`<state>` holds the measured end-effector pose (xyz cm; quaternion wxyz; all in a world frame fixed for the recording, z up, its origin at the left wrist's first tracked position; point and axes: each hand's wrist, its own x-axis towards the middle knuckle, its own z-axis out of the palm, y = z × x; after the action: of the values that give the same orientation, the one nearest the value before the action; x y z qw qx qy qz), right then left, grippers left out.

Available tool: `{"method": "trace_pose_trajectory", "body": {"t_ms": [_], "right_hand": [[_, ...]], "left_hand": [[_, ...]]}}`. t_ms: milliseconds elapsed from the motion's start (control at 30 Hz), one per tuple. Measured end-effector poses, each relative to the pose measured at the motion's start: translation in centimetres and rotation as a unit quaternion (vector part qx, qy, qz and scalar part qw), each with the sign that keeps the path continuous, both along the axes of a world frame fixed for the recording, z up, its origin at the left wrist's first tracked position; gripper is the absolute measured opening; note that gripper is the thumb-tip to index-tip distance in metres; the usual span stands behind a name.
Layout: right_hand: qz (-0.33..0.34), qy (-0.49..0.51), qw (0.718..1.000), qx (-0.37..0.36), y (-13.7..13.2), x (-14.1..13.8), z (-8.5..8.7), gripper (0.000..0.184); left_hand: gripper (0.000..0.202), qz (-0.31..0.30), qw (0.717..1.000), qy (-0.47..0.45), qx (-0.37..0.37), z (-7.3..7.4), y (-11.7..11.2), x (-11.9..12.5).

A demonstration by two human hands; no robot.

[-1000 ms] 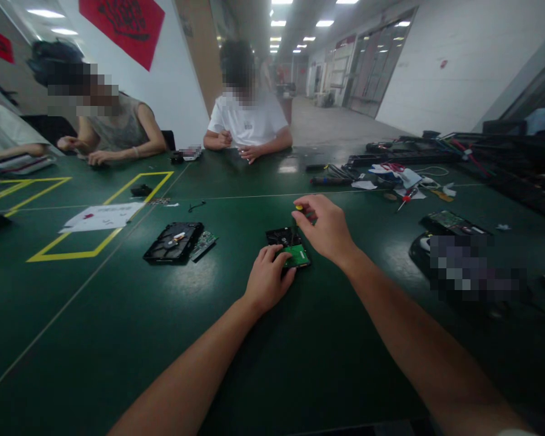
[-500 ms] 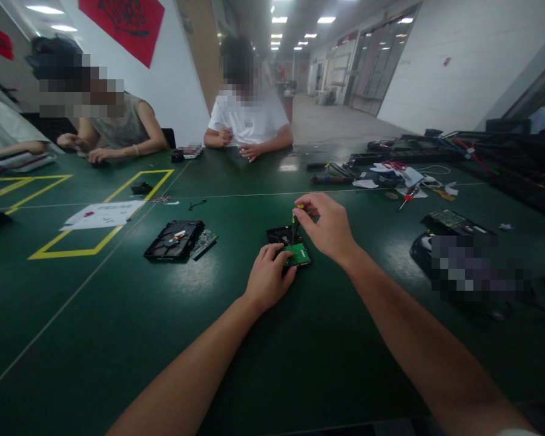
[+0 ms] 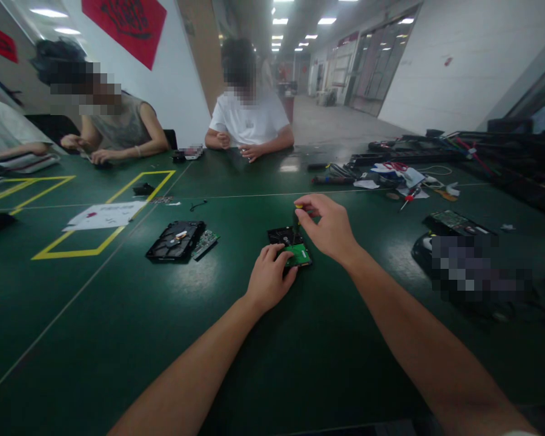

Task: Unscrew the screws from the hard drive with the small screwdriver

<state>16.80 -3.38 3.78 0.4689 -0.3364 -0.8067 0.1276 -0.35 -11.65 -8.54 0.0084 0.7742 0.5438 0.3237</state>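
Observation:
A small black hard drive [image 3: 283, 235] with a green circuit board [image 3: 298, 255] facing up lies in the middle of the green table [image 3: 118, 315]. My left hand [image 3: 269, 278] rests on its near edge, fingers curled over the board and pressing it down. My right hand [image 3: 327, 227] hovers just above the drive, fingers pinched round a small screwdriver [image 3: 298, 213] with a yellow top, held upright with its tip on the drive.
A larger opened hard drive [image 3: 176, 240] with a loose board lies to the left. A paper sheet [image 3: 103, 215] sits in a yellow taped box. Tools and cables [image 3: 390, 175] crowd the far right, another drive [image 3: 454, 223] at right. Two people sit across; an arm shows far left.
My right hand with the screwdriver has shifted slightly over the drive, fingers turning a little. My left hand stays put on the drive.

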Motion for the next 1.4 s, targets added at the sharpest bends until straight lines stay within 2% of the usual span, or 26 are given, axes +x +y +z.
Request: {"method": "trace_pose_trajectory", "body": {"t_ms": [133,233,333,567,767,1000,1267,1400], "right_hand": [[0.011,-0.015,1.000,0.005,0.01,-0.02,-0.06,0.018],[-0.008,-0.020,1.000,0.009,0.11,-0.05,-0.09,0.010],[-0.024,-0.019,1.000,0.005,0.15,-0.02,-0.05,0.010],[0.001,-0.020,1.000,-0.012,-0.25,-0.06,0.22,0.017],[-0.023,-0.017,1.000,-0.010,0.19,-0.02,-0.04,0.012],[0.001,-0.006,1.000,-0.025,-0.08,-0.09,-0.02,0.023],[-0.021,-0.014,1.000,-0.018,0.20,-0.06,-0.07,0.012],[-0.010,-0.009,1.000,-0.022,0.34,-0.02,-0.24,0.018]], "left_hand": [[0.032,0.000,1.000,-0.004,0.003,0.03,-0.02,0.01],[0.031,-0.001,1.000,-0.006,0.005,0.02,-0.02,0.02],[0.032,0.000,1.000,-0.006,0.004,0.04,-0.01,0.04],[0.032,0.002,1.000,-0.012,0.002,-0.04,0.05,0.07],[0.032,0.003,1.000,-0.016,-0.002,-0.06,0.06,0.11],[0.031,-0.003,1.000,-0.017,0.003,0.05,0.03,0.11],[0.030,-0.003,1.000,-0.013,-0.001,0.17,-0.02,0.03],[0.030,-0.004,1.000,-0.014,-0.001,0.33,-0.08,0.04]]}}
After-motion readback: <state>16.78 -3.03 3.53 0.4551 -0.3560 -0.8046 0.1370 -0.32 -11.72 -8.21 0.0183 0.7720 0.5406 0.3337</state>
